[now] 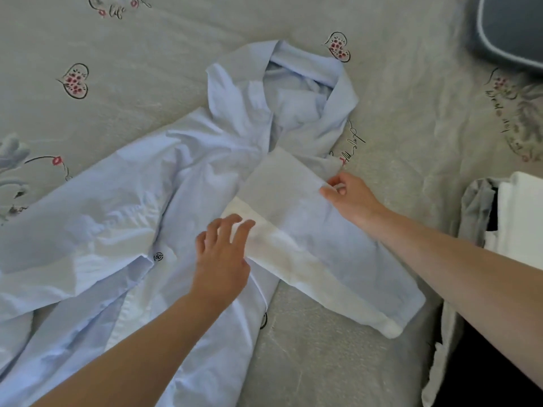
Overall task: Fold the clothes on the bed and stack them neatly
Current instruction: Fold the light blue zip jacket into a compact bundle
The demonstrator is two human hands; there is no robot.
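From the head camera, we are looking down at a light blue shirt (pixel 164 218) lying spread out on the bed (pixel 323 356). Its collar (pixel 305 80) is pointing toward the far edge of the bed, and the body is running down toward the near left corner. One sleeve (pixel 317 227) is lying folded across the shirt, with its cuff end reaching toward the near right edge.

Our right hand (pixel 351 195) is pinching the far edge of that sleeve between thumb and fingers. Our left hand (pixel 221 259) is lying with its fingers spread and mostly straight, and the fingertips are touching the sleeve fold. It is gripping nothing.

By the right edge of the bed, some white and grey clothes (pixel 511 218) are sitting in a pile, maybe the stack already begun. A dark pillow (pixel 511 33) is peeking in at the far right corner.

We are thinking the sleeve is still being folded in, so the shirt is only partly done.

What could go wrong? The shirt body is looking very wrinkly, so the fold may be coming out lumpy. If our right hand is pulling too hard, the whole shirt may be sliding and the collar may be bunching up more. If our left hand is lifting, the fold may be popping open.
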